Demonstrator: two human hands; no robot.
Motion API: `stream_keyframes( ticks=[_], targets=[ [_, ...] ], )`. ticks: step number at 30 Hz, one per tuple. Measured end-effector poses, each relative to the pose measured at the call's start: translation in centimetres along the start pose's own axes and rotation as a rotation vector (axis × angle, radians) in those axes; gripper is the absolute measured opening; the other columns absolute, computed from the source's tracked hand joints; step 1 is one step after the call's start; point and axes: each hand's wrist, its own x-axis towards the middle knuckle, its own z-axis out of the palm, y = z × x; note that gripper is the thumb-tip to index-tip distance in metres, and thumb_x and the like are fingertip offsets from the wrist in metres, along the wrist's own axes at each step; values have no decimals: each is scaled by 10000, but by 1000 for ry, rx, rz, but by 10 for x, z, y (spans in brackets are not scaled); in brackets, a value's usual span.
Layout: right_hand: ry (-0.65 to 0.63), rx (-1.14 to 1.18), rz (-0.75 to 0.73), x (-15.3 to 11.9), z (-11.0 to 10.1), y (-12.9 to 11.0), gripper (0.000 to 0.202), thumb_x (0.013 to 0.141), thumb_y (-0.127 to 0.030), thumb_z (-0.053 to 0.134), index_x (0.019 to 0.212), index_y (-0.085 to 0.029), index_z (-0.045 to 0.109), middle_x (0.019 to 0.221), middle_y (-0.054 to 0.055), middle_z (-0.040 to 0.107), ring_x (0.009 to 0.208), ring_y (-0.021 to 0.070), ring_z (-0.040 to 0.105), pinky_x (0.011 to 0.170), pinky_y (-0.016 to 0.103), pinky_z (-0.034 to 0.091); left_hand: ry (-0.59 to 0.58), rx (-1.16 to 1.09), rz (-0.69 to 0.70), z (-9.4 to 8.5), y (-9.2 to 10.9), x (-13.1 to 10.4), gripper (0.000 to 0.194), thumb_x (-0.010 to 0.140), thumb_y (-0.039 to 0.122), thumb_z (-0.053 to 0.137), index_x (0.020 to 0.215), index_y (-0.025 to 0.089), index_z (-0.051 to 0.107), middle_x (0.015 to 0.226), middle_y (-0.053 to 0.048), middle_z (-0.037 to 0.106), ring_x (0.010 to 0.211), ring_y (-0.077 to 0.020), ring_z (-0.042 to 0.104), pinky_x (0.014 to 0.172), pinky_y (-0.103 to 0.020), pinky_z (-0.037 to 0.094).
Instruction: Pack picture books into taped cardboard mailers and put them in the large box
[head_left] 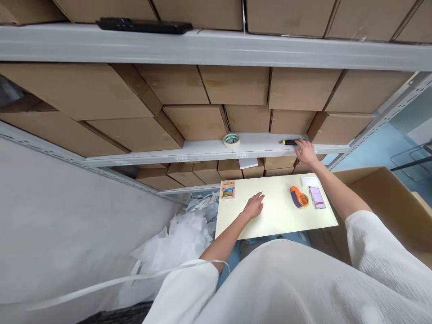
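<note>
My left hand (254,207) rests over the pale tabletop (270,226) with its fingers stretched out and nothing in it. On the shelf above, my right hand (306,152) has its fingers closed around the rear end of a black and yellow utility knife (289,142), whose tip points left. A roll of masking tape (231,141) sits further left on the same shelf. An orange and dark blue tape dispenser (298,197) lies on the table between my hands, nearer the right side. A small picture card (227,189) lies at the table's left corner.
Cardboard boxes (236,85) fill the grey metal shelving. A phone (317,198) and a white slip (309,182) lie at the table's right. Beside it stands a large open carton (381,202). Crumpled white wrapping (182,240) is heaped at left. A black object (145,25) lies on the upper shelf.
</note>
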Motion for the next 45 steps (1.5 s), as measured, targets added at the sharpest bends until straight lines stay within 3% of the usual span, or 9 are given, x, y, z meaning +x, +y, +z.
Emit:
stream_keyframes(
  ticks=[4,7,15,18,22,28,32,37,45],
  targets=[
    [-114,-53,-73,33,4,23,544,1024,-317,430,1521,-158,583,1631,202,534,1380,412,476,1110,632,409,25,-23,-40,22,38,5,550,1038,216,474,1586,192,522,1735,-138,426,1574,-281,454,1306,-465,371],
    [-147,-32,-101,47,10,33,500,1017,-307,448,1463,-172,631,1520,206,631,1333,414,503,1088,633,405,37,-41,-83,39,58,2,539,1036,217,487,1571,201,539,1730,-128,434,1565,-272,467,1311,-454,370],
    [-132,23,-155,47,4,46,412,985,-306,548,1342,-138,667,1257,211,745,1207,410,551,1040,563,422,16,-66,-142,58,77,3,512,1030,199,506,1537,193,583,1709,-135,464,1551,-277,488,1300,-452,393],
    [-89,82,-177,16,-7,45,398,991,-304,546,1339,-137,644,1234,206,742,1181,394,558,1015,518,443,-5,-65,-138,61,78,10,516,1027,187,506,1537,191,583,1717,-132,453,1557,-276,480,1293,-442,404],
    [-19,208,-107,-58,-8,50,389,993,-337,553,1343,-177,612,1306,177,718,1201,367,579,1028,479,466,-28,-74,-101,69,83,21,521,1023,190,506,1538,194,585,1705,-127,471,1562,-276,473,1291,-450,408],
    [-120,274,396,-182,38,81,317,957,-383,595,1232,-227,614,1156,122,758,1074,323,682,868,392,519,-86,-93,-55,81,94,34,522,1012,183,517,1527,197,601,1695,-128,481,1542,-273,498,1280,-439,425],
    [-254,231,653,-240,73,102,297,969,-419,619,1205,-238,621,1110,105,774,994,297,713,794,352,501,-127,-92,-31,90,99,39,526,1010,179,517,1531,187,593,1696,-128,478,1545,-265,493,1285,-430,417],
    [-415,179,684,-282,103,109,266,1014,-385,601,1224,-226,642,1191,138,760,1101,306,698,840,360,508,-195,-72,-26,102,106,40,510,1022,190,505,1524,189,596,1694,-125,479,1536,-265,499,1283,-423,418],
    [-554,79,570,-297,134,104,308,1064,-343,547,1315,-176,612,1293,199,684,1234,325,626,927,375,486,-224,-81,-40,110,107,33,510,1025,190,491,1525,179,593,1699,-129,470,1539,-273,497,1288,-427,414]
  ],
)
